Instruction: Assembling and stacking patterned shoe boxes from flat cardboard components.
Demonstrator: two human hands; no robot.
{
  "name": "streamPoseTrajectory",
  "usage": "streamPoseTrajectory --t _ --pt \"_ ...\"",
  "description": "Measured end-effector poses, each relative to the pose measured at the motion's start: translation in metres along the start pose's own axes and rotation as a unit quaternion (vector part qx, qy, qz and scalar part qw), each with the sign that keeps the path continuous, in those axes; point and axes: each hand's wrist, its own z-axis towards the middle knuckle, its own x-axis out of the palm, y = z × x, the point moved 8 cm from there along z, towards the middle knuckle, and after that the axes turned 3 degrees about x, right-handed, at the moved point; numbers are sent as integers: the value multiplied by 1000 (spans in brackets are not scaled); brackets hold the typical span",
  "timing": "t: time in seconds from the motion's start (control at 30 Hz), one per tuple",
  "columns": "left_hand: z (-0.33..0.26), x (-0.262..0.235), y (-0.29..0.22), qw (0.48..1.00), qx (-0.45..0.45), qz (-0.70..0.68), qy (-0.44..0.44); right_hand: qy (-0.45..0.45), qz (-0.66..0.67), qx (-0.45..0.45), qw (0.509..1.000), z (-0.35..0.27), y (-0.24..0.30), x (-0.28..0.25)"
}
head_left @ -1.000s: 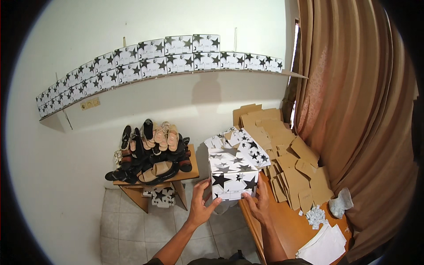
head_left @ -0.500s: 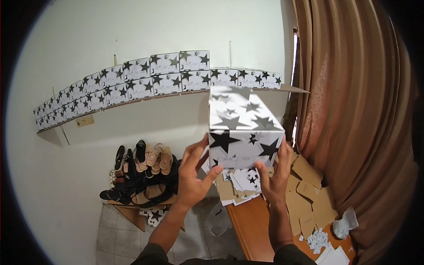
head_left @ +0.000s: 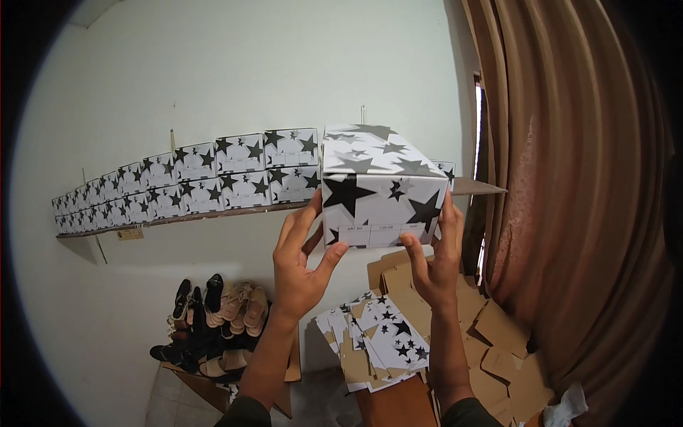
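A white shoebox (head_left: 384, 203) printed with black and grey stars is held up in front of me, its lid closed. My left hand (head_left: 302, 260) grips its left side, thumb on the lower front edge. On the right side my right hand (head_left: 434, 260) grips it the same way, thumb against the front. Behind the box runs a wall shelf (head_left: 171, 220) with two rows of matching star boxes (head_left: 198, 195) to the left. The held box hides part of the shelf; one more star box (head_left: 446, 169) shows past its right side.
Flat star-printed card pieces (head_left: 388, 331) and brown cardboard sheets (head_left: 491, 363) lie on a wooden table (head_left: 398, 404). Shoes and sandals (head_left: 235, 313) crowd a low stand (head_left: 290, 370) at lower left. A brown curtain (head_left: 562, 213) hangs on the right.
Both hands have raised the shoebox, which now covers more of the shelf's right part. The view has tilted up, so the shelf and shoes sit lower in the picture.
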Motion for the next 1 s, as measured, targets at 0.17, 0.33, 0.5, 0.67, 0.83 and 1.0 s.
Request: streamPoseTrajectory --t 0.17,0.33,0.5,0.67,0.83,1.0 --pt "35 -7 47 999 48 17 -12 -18 -36 -27 999 29 -36 28" --pt "73 -20 97 996 86 20 0 -30 -51 -33 998 58 -77 64" --pt "103 -28 141 998 62 22 8 -32 -35 -37 998 83 -110 96" --pt "124 -30 183 997 71 26 -1 -26 -94 -37 995 103 -140 117" --pt "148 -25 207 996 44 77 18 -9 -89 -40 995 130 -173 135" --pt "160 -22 226 976 54 211 -4 11 -108 -35 993 146 -204 149"
